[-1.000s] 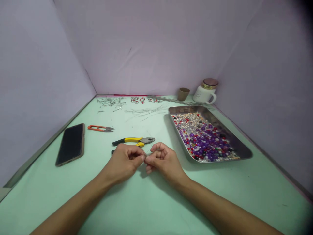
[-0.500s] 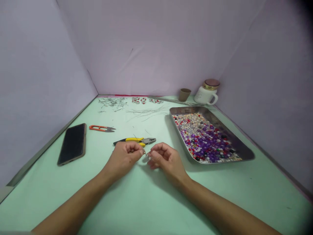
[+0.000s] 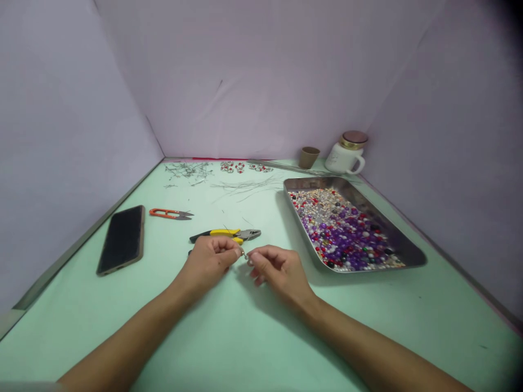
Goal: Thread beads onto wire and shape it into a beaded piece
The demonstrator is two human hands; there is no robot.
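Right hand [image 3: 281, 269] closed in; it and left hand [image 3: 210, 261] pinch small beaded piece [image 3: 245, 257]; mug [image 3: 344, 159] markings illegible.

Tray [image 3: 368, 204] was smooth bare metal, low shine. Beads [image 3: 347, 239] in it looked glossy; plastic or glass, couldn't tell. Pliers [image 3: 245, 235] had a grey metal head, plastic-looking handles. Snips [image 3: 180, 215]: dull metal blades. Phone [image 3: 121, 239] had a smooth, glassy screen. Mug [image 3: 342, 160] looked glazed ceramic, with a shiny gold-toned band. Cup [image 3: 309, 159] was matt. Bench [image 3: 253, 332] surface looked smooth, matt. Held piece [image 3: 245, 256] glinted, too small to tell material.
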